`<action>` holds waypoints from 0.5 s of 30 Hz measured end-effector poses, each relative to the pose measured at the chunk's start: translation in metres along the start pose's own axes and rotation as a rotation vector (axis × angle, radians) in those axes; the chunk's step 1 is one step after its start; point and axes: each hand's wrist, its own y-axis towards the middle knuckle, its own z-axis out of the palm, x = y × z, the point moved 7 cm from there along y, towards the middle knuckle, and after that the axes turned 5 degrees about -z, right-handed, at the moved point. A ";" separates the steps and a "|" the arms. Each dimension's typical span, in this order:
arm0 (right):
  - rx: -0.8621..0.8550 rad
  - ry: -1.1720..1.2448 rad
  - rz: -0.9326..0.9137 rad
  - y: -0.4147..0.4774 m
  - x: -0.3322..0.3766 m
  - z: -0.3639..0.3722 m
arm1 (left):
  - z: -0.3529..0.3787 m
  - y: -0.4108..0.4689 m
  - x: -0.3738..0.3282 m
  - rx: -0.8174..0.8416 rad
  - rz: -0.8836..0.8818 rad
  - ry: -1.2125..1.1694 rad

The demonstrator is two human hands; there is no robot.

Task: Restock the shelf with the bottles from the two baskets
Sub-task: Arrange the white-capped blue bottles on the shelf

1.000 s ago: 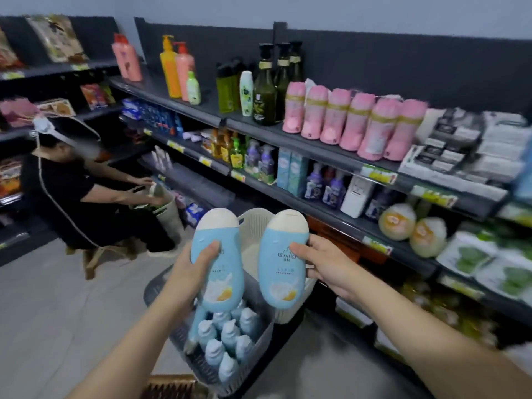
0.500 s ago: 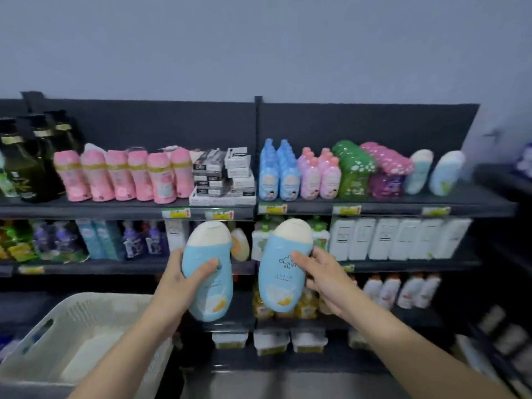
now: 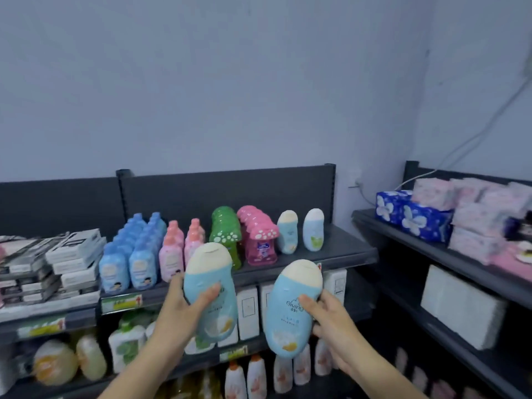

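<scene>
Gripped in each hand is one blue bottle with a cream cap, both raised before the top shelf (image 3: 339, 253).

One bottle (image 3: 211, 295) is clasped by the left hand (image 3: 178, 309), the other bottle (image 3: 290, 309) by the right hand (image 3: 331, 321); both are tilted slightly, caps up. Two matching bottles (image 3: 299, 230) are seen upright at the shelf's right end, beside pink mushroom-capped bottles (image 3: 260, 240).
</scene>
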 end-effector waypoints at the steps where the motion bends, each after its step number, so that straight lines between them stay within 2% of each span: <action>1: -0.009 0.013 -0.003 0.005 0.004 -0.014 | 0.017 0.006 -0.002 0.005 0.010 -0.010; 8: -0.094 0.054 -0.052 0.052 0.022 -0.093 | 0.107 0.058 -0.006 0.059 0.074 0.036; 15: -0.203 0.068 -0.097 0.122 0.027 -0.147 | 0.190 0.132 0.009 0.190 0.136 0.105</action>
